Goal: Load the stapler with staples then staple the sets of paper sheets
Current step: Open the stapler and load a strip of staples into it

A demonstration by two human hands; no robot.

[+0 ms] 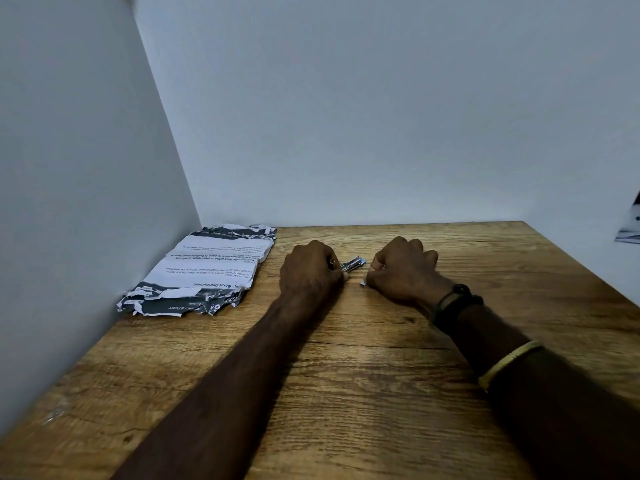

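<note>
At the centre of the frame, a person's left hand [311, 270] is curling closed around one end of a small metallic stapler with blue trim [353, 264], which is poking out toward the right hand [403, 271]. The right hand is resting knuckles-up on the brown wood-grain table [346, 393], its fingers pinching a tiny pale-blue object [363, 283] that is too small to identify. A stack of crumpled, torn-edged printed paper sheets [204, 270] is lying at left of centre, touching the grey wall [79, 185]. A dark wristband [453, 304] and a yellow bangle [509, 362] are circling the right forearm.
</note>
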